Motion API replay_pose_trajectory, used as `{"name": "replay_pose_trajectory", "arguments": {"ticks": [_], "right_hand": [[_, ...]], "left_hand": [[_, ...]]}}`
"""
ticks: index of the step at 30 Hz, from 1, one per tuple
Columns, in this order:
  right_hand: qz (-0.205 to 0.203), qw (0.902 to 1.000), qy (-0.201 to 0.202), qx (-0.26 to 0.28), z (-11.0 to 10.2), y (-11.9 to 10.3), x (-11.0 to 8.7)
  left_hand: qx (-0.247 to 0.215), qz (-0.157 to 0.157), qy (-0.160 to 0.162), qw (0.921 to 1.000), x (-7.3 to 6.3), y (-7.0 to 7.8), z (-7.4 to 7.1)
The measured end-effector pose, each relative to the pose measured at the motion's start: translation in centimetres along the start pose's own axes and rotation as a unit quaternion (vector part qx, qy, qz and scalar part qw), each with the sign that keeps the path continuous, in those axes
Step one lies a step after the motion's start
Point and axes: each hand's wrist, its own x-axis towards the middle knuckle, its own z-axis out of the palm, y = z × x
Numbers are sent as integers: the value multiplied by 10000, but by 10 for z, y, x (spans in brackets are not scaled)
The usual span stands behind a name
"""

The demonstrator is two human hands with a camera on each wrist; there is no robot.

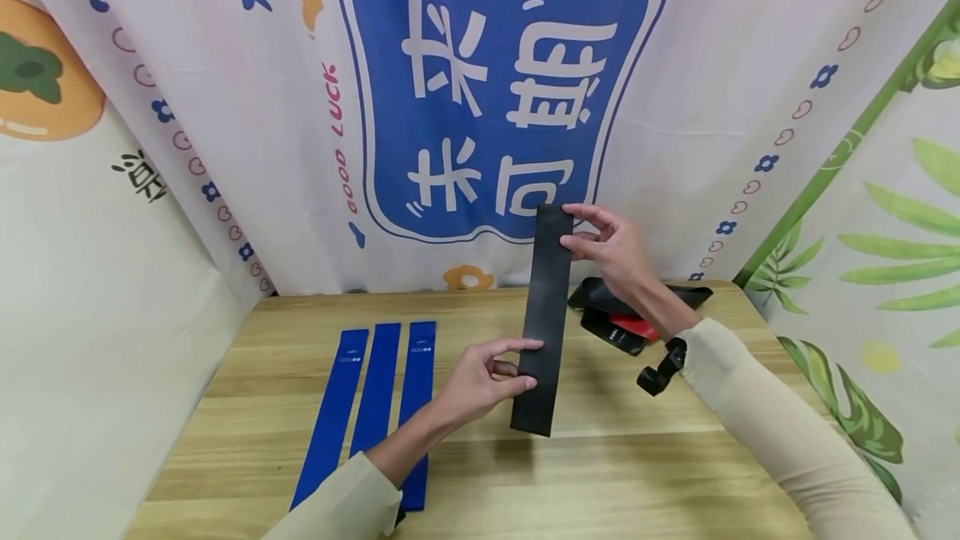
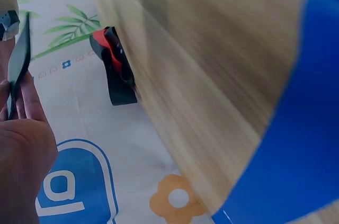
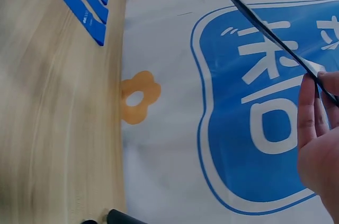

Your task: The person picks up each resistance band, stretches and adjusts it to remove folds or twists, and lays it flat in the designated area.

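Observation:
A flat black resistance band (image 1: pixel 546 298) stands nearly upright above the table, tilted slightly, its face toward the head camera. My right hand (image 1: pixel 611 252) pinches its top end from the right between thumb and fingers. Lower down, my left hand (image 1: pixel 480 377) holds the band's left edge, thumb in front. The right wrist view shows the band edge-on as a thin dark strip (image 3: pixel 265 30) running into the fingers. Left of my left hand, three blue resistance bands (image 1: pixel 378 390) lie side by side, partly covered by my left forearm.
At the table's back right, behind my right wrist, lies a pile of black bands (image 1: pixel 600 297) with a red band (image 1: pixel 637 325) among them. The wooden table (image 1: pixel 247 407) meets a printed curtain (image 1: pixel 300 223) at its back edge. A black strap (image 1: pixel 660 369) hangs from my right wrist.

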Motion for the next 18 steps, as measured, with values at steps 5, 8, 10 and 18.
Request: {"name": "replay_pose_trajectory", "arguments": {"ticks": [5, 8, 10, 18], "right_hand": [[152, 9999, -81, -6, 4, 13, 0], [209, 9997, -149, 34, 6, 22, 1], [246, 9995, -207, 78, 9, 28, 1], [464, 9982, -358, 138, 23, 52, 2]], "left_hand": [[-27, -363, -98, 9993, -16, -1, -6], [-53, -506, -131, 9986, -23, -3, -8], [-23, -562, -142, 9983, -28, -3, -11], [147, -619, -166, 9978, -46, -4, -23]]}}
